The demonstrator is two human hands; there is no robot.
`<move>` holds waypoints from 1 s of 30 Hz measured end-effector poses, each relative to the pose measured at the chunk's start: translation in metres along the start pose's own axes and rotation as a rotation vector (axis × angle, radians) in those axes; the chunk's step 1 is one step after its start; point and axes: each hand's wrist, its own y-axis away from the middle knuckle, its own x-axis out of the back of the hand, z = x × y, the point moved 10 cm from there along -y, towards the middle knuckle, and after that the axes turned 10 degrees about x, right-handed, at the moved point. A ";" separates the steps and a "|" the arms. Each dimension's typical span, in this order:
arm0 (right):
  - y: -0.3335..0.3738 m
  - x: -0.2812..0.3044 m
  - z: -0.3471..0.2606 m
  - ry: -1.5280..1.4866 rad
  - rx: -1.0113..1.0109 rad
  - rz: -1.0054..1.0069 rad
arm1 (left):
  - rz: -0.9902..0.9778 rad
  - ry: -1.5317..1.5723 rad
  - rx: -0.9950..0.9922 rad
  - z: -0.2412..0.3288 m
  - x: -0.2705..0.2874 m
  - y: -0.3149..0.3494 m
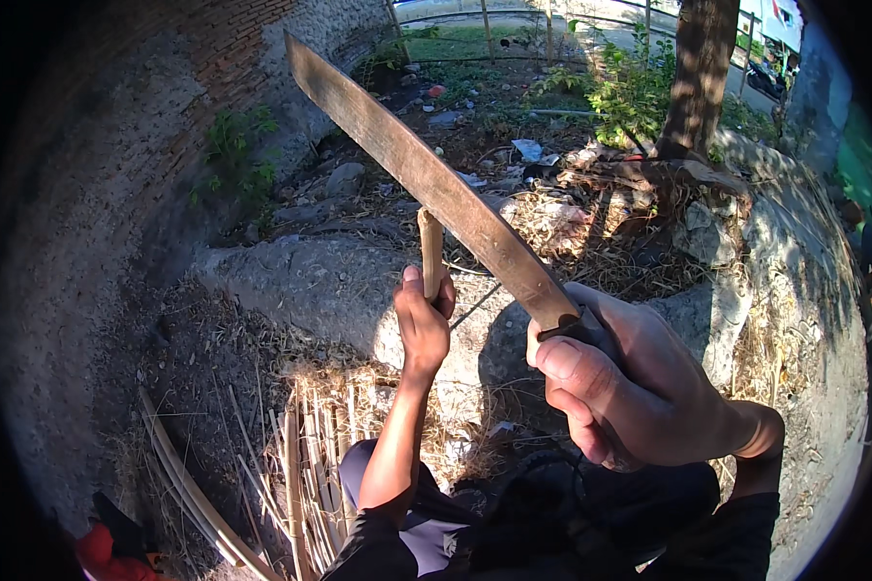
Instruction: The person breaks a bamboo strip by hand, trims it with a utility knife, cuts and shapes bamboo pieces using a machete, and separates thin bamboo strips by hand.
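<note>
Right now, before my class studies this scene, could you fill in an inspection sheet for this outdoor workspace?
Surface: rough grey stone ledge in front, partly sunlit; dry yellow straw nearer the person.
Job's things: long brown-stained metal machete; short tan wooden stick. Whether the two touch, I cannot tell.
Clutter: loose pile of long pale-tan strips, lower left; pale blue scrap and small red scrap beyond the ledge.
Grippers: bare left hand closed around the stick; bare right hand closed around the machete's dark handle.
Cables: nothing seen that is plainly a cable.
Surroundings: brick-and-plaster wall at left; brown tree trunk and leafy green shrub, upper right.
</note>
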 end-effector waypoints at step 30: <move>-0.010 0.006 -0.033 0.127 0.281 0.038 | -0.588 -0.158 -0.003 -0.018 -0.010 -0.007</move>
